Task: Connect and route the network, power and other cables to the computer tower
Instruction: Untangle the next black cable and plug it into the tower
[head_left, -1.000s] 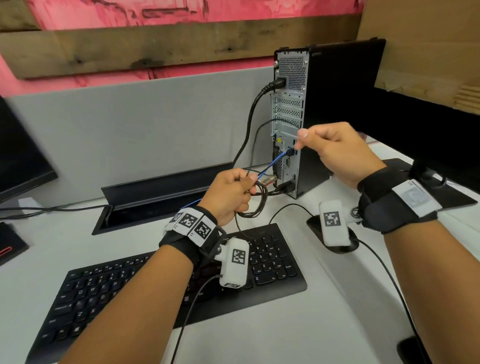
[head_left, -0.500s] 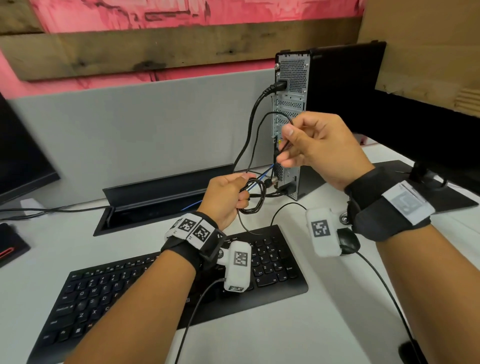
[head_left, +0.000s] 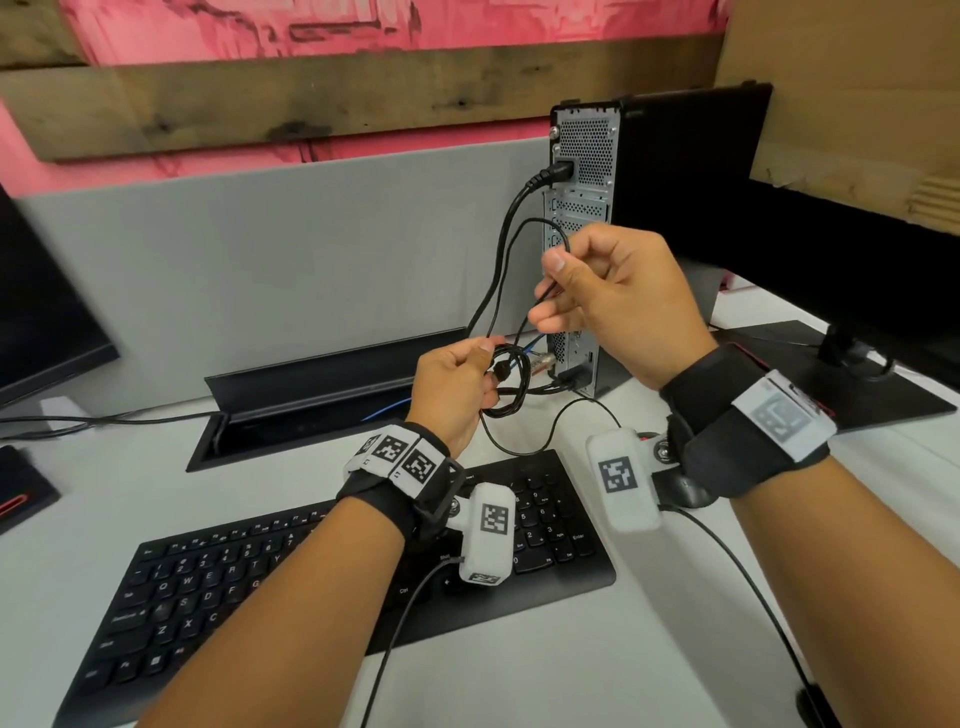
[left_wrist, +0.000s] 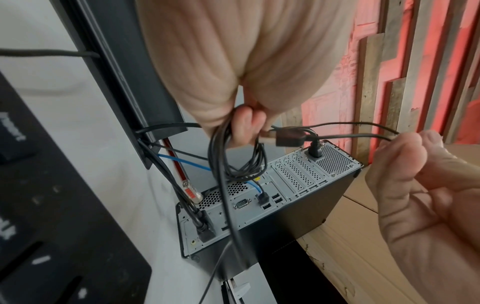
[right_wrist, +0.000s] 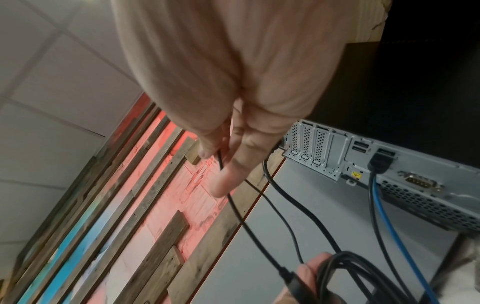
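Observation:
The black computer tower (head_left: 582, 156) stands on the desk with its rear panel toward me. A thick black power cable (head_left: 558, 169) is plugged in at its top, and a blue network cable (left_wrist: 255, 186) sits in a lower port. My left hand (head_left: 457, 384) grips a coil of thin black cable (head_left: 511, 387) in front of the tower, with the cable's USB plug (left_wrist: 288, 138) sticking out past the fingers. My right hand (head_left: 597, 291) is higher and pinches a strand of that thin cable (right_wrist: 221, 162) between thumb and finger.
A black keyboard (head_left: 311, 561) lies under my forearms and a mouse (head_left: 680, 488) below the right wrist. An open cable tray (head_left: 311, 395) runs along the grey partition. A monitor (head_left: 857, 260) on its stand is right of the tower. A loose tagged connector (left_wrist: 191, 191) hangs near the ports.
My right hand left the tower's lower ports, took the thin black cable and drew it up and toward me. The left hand kept the coil almost still.

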